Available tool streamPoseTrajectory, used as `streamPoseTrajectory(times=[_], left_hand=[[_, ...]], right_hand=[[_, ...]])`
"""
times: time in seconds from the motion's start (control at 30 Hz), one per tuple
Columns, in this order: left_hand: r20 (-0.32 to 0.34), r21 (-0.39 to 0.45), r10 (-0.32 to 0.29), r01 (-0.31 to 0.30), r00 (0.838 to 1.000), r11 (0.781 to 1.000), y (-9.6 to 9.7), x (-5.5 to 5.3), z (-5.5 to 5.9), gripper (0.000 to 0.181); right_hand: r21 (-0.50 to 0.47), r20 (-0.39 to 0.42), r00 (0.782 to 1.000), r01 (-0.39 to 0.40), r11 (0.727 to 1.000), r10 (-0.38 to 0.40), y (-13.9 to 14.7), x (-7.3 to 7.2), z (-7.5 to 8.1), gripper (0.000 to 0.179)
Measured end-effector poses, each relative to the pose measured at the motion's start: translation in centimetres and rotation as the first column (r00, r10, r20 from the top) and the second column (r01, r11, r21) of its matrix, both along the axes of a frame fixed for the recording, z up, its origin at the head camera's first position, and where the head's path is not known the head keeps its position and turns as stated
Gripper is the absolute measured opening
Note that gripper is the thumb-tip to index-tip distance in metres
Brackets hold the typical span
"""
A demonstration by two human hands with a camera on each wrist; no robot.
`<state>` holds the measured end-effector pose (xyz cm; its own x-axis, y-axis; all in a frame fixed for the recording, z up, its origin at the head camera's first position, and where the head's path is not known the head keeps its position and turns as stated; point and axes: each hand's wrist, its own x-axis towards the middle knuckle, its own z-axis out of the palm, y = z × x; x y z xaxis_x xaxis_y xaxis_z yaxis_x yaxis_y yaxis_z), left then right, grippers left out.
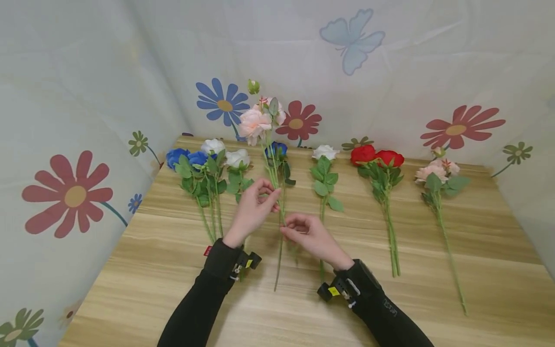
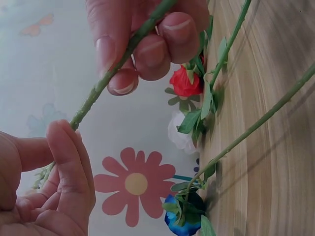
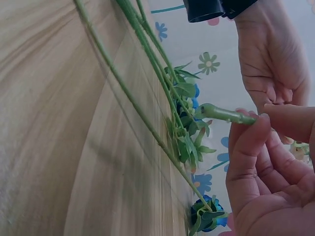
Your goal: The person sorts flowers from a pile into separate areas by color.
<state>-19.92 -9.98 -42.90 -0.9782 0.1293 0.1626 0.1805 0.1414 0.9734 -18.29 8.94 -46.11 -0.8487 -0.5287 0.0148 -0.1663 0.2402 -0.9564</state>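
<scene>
A pink artificial rose spray [image 1: 256, 124], with blooms and a green bud, is raised off the table and leans slightly left. Around its stem, my left hand [image 1: 253, 207] pinches with thumb and fingers. Lower down, near the cut end, my right hand [image 1: 313, 237] pinches the same stem [image 3: 224, 114]. The left wrist view has the stem [image 2: 93, 96] running between both hands. Below them a single blue rose [image 1: 276, 149] lies on the table, its bloom partly hidden behind the pink spray in the head view.
Left on the wooden table [image 1: 433, 308] lie blue roses [image 1: 177, 157] and white roses [image 1: 237, 158]. Rightward are a white rose [image 1: 325, 152], two red roses [image 1: 389, 158] and another pink spray [image 1: 431, 171]. A flower-printed curtain [image 1: 269, 38] stands behind.
</scene>
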Motion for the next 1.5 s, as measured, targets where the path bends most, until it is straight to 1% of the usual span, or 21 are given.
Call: streamPoseTrajectory(times=[0.17,0.37,0.47,0.6,0.77,0.87,0.93,1.03,1.1,1.17,1.3,1.4,1.5], left_hand=[[0.000,0.004,0.008,-0.008,1.000,1.000,0.3,-0.2,-0.2,0.016],[-0.001,0.022,0.000,0.000,1.000,1.000,0.4,-0.3,-0.4,0.017],[-0.008,0.018,0.002,-0.001,1.000,1.000,0.2,-0.4,-0.4,0.018],[-0.017,0.007,0.005,-0.005,1.000,1.000,0.0,-0.6,-0.5,0.017],[-0.003,-0.009,-0.009,0.009,1.000,1.000,-0.2,-0.8,-0.5,0.017],[-0.005,-0.071,-0.014,0.013,1.000,0.997,-0.2,-0.7,-0.4,0.020],[-0.025,-0.145,-0.009,0.005,1.000,0.989,0.0,-0.6,-0.4,0.022],[-0.081,-0.266,-0.001,-0.021,0.997,0.964,0.5,-0.3,-0.5,0.025],[-0.114,-0.323,-0.006,-0.031,0.994,0.946,0.9,-0.2,-0.5,0.026],[-0.134,-0.355,-0.023,-0.026,0.991,0.935,1.5,0.0,-0.6,0.029],[-0.165,-0.396,-0.074,0.002,0.984,0.918,2.5,0.2,-0.6,0.032],[-0.187,-0.418,-0.109,0.022,0.976,0.908,3.2,0.3,-0.6,0.033],[-0.195,-0.432,-0.136,0.040,0.971,0.901,3.7,0.5,-0.6,0.032]], right_hand=[[-0.007,-0.058,0.998,0.015,1.000,-0.015,0.0,-0.1,-0.3,0.012],[-0.020,-0.085,0.996,0.004,1.000,-0.005,0.2,-0.3,-0.2,0.016],[-0.007,-0.076,0.997,0.000,1.000,0.000,0.5,-0.4,-0.1,0.020],[0.016,-0.043,0.999,0.002,1.000,-0.002,1.1,-0.5,0.3,0.025],[0.043,0.005,1.000,0.017,0.999,-0.017,2.2,-0.6,0.5,0.028],[0.056,0.021,0.999,0.024,0.998,-0.025,3.2,-0.5,0.4,0.027],[0.056,0.034,0.999,0.031,0.998,-0.033,4.0,-0.4,0.4,0.027],[0.042,0.056,0.997,0.041,0.998,-0.044,5.4,-0.3,0.3,0.027],[0.032,0.069,0.996,0.047,0.998,-0.049,6.3,-0.2,0.2,0.026],[0.034,0.075,0.996,0.049,0.998,-0.051,7.4,-0.1,0.2,0.027],[0.039,0.087,0.994,0.063,0.997,-0.066,9.7,0.4,0.4,0.029],[0.030,0.096,0.991,0.086,0.996,-0.089,11.8,0.7,0.7,0.031],[0.019,0.078,0.991,0.109,0.994,-0.110,14.0,1.0,0.7,0.029]])
